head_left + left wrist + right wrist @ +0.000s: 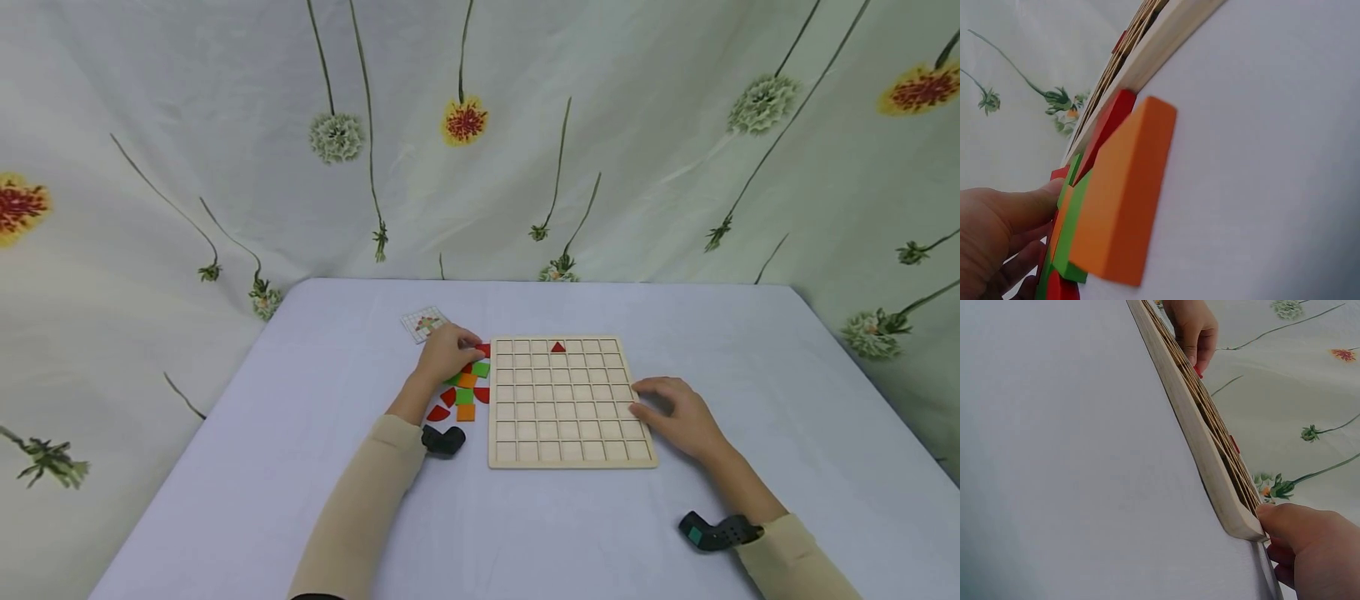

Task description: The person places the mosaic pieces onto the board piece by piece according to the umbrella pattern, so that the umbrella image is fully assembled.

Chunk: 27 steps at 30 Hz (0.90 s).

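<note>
A square wooden grid board (568, 443) lies on the table with one red triangle (558, 347) in its far row. At its left side is a cluster of flat wooden pieces, among them an orange square (466, 412), a green square (464, 397) and a red quarter-circle (438, 413). My left hand (444, 354) reaches over the far end of this cluster and pinches a red piece (1197, 372) by the board's far left corner; the fingers partly hide its shape. My right hand (681, 417) rests at the board's right edge, thumb and index finger apart, fingertips touching the rim.
A small card (422, 323) with a printed grid and coloured pattern lies behind my left hand. The white-covered table (570, 533) runs up to a flower-printed cloth (480, 192) hanging at its far side. Both wrists wear black straps with cameras.
</note>
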{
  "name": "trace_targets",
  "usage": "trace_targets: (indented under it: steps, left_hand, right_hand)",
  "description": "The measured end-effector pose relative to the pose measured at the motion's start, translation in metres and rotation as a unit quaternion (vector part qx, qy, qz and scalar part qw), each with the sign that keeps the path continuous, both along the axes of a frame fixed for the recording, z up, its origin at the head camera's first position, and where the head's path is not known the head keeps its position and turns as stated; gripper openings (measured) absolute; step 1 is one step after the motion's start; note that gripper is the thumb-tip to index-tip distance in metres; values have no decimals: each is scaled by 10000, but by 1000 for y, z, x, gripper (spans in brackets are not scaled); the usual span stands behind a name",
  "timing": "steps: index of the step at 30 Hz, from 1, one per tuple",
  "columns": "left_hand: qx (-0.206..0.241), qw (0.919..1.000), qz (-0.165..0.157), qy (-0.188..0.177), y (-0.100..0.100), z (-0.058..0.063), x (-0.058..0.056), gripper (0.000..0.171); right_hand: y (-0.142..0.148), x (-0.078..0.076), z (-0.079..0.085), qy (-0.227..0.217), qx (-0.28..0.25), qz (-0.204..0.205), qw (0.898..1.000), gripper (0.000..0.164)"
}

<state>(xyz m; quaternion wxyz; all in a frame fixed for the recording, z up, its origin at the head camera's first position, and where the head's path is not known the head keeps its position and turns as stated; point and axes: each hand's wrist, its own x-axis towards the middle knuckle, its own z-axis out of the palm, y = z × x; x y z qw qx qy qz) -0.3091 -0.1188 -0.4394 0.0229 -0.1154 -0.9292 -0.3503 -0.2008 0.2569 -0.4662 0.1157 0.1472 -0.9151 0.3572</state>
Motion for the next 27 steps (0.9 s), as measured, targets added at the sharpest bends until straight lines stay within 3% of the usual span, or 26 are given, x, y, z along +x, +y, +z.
trace_targets:
  steps: [11,17,22,27]
  left_hand:
    - [408,9991,-31,141,3,-2,0,13]
    - [819,9963,-252,83,4,2,1,12]
    - [817,9959,-393,68,6,5,0,13]
    - [914,9953,-300,65,11,9,0,17]
  right_hand:
    - [1,1,0,56,-49,47,10000,31]
    - [0,1,1,3,-21,6,10000,31]
    - [0,1,2,-28,-12,-6,10000,31]
    - [-1,1,3,-41,-16,-33,10000,31]
